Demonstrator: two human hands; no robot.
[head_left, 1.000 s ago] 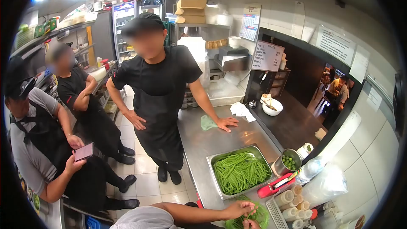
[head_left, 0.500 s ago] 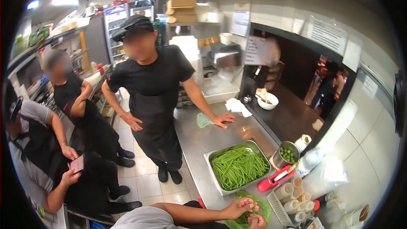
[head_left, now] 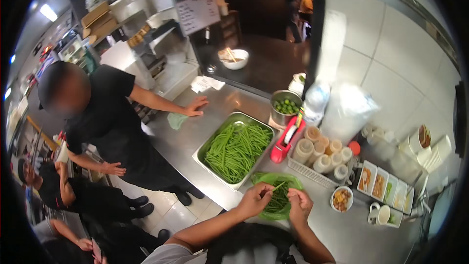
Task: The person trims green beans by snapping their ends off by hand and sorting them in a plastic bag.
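My left hand (head_left: pixel 255 199) is closed in a pinch on a green bean (head_left: pixel 280 186), over a green plastic bag (head_left: pixel 297 182) on the steel counter. To the right, my right hand (head_left: pixel 299 202) has its fingers pressed together at the bag's upper right side; what they hold, if anything, is too small to tell. Green bits (head_left: pixel 277 200) lie inside the open bag. Just beyond my left hand, a steel tray (head_left: pixel 200 155) holds a heap of long green beans (head_left: pixel 234 151).
A co-worker (head_left: pixel 112 117) leans a hand on the steel counter (head_left: pixel 171 142). Right of the tray are a pot of green fruit (head_left: pixel 286 106), a red tool (head_left: pixel 281 151), a bottle basket (head_left: pixel 312 175), a bowl (head_left: pixel 341 199) and cups (head_left: pixel 379 214). More people stand at lower left.
The view has swung right, showing more of the counter. My hands have moved apart over the bag. The nearest co-worker's free hand has left the hip and is held out.
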